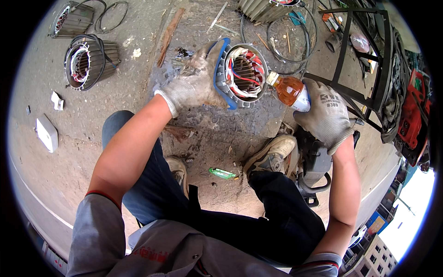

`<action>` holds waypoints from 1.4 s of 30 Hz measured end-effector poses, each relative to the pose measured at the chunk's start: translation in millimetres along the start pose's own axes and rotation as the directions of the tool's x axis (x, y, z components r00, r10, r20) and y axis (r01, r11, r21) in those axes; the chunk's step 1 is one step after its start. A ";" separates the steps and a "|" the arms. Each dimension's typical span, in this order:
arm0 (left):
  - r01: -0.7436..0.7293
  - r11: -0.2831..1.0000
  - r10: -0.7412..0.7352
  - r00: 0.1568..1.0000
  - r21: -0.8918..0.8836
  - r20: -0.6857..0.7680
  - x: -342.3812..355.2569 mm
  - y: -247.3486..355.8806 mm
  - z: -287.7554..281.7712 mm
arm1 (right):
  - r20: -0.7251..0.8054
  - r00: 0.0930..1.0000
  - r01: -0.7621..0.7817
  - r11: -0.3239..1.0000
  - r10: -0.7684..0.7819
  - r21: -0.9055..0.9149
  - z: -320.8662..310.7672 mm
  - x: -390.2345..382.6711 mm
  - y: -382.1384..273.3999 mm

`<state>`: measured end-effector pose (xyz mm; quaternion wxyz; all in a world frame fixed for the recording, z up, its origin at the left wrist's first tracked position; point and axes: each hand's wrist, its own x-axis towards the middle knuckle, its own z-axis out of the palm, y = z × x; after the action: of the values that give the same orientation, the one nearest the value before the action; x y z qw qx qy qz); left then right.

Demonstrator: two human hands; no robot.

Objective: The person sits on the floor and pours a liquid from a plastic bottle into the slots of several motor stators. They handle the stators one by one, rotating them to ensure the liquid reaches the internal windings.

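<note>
We are finding wound stator (243,75) sitting between left hand (199,74), clasping its left side, and right hand (325,104), gripping amber-filled bottle (291,92); bore facing up toward us, bottle's long axis slanting up-left, neck pointing at stator, just beside right rim

Bright, diffuse daylight; sky (422,196) at lower R blown out to near-pure white. Shadows soft on concrete floor (138,78); dark trousers (286,201) go nearly blk, detail lost. Fisheye distortion: blk vignette in corners, bluish fringe at rim, bldg (374,258) tilted. Ctr fairly sharp, periphery softer.
</note>
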<state>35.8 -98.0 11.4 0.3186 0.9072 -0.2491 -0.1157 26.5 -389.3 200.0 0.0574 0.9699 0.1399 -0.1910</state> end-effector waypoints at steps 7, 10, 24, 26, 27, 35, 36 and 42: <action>0.006 0.997 -0.008 1.000 0.071 0.024 1.7 -1.5 4.6 | 0.007 0.999 0.039 0.999 -0.039 -0.022 -1.4 -7.2 6.9; -0.003 0.998 0.003 1.000 0.056 0.001 0.8 -1.1 3.0 | 0.068 0.998 -0.007 1.000 0.007 0.011 -6.4 -8.1 6.7; -0.015 0.999 0.016 1.000 0.040 -0.023 -1.1 -0.1 0.7 | -0.006 1.000 0.010 1.000 -0.010 0.012 -5.7 -1.7 4.5; -0.023 0.999 0.024 1.000 0.046 -0.013 0.0 -1.8 3.5 | -0.024 1.000 -0.008 1.000 0.008 0.002 -6.6 1.4 4.1; -0.022 0.999 0.023 1.000 0.036 -0.012 0.0 -1.8 2.7 | -0.042 0.999 -0.004 1.000 0.004 -0.003 -4.4 4.6 4.7; 0.007 0.999 -0.009 0.999 0.046 0.043 -0.4 -1.3 2.5 | -0.062 0.998 0.014 1.000 -0.014 0.000 -5.8 18.2 -0.2; 0.014 0.999 -0.016 0.999 0.046 0.051 -0.7 -1.2 1.5 | -0.051 0.999 0.013 1.000 -0.013 -0.001 -5.1 20.4 -1.0; -0.035 0.999 0.033 0.998 0.023 0.055 -1.3 7.4 -11.2 | -0.008 1.000 0.012 0.999 -0.012 -0.041 -3.5 22.7 -2.7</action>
<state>36.0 -96.5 24.9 0.3029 0.9031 -0.2743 -0.1318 47.1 -380.5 194.3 0.0756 0.9684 0.1499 -0.1842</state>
